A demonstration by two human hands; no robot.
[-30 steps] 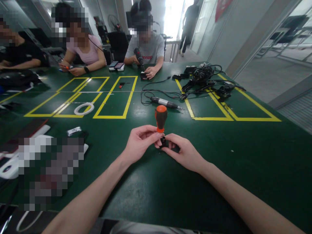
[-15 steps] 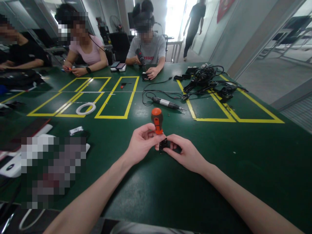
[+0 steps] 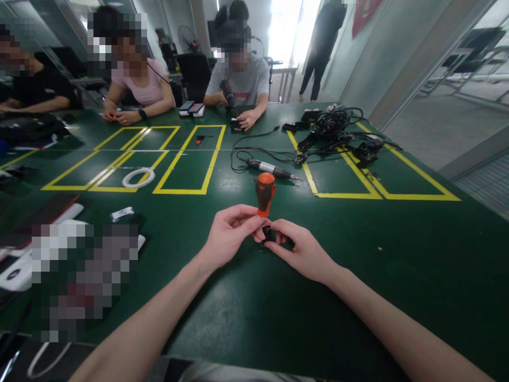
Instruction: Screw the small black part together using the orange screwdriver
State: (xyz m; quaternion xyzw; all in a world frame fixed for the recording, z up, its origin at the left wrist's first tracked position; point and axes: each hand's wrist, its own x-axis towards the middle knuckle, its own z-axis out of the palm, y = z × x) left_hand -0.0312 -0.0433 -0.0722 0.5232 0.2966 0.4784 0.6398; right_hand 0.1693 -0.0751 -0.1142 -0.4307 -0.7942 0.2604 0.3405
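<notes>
Screwdriver in my grip, orange-and-dark handle uppermost, stands above the green table in the head view, tipped slightly right; half a second ago it leaned left, and its orange panel, then facing me, has come round to the right-hand edge. My left hand holds it just below the collar, thumb and fingers pinched together, the shaft lost among them. Below the screwdriver's collar and a touch right, my right hand pinches a small black part between thumb and forefinger, the other fingers curled in. I read the swing as the handle being turned while the part is held nearly still, so the work looks under way rather than finished; whether the tip meets the part I cannot tell. Beyond the screwdriver, apart from it, lies a corded power tool; a tangle of black cables sits farther off to its right, a white ring and a white packet to its left. Across the table, beyond the screwdriver and a little left, a co-worker grips a power driver, barely shifted; farther back, to its right, a standing person in dark clothes appears larger.
</notes>
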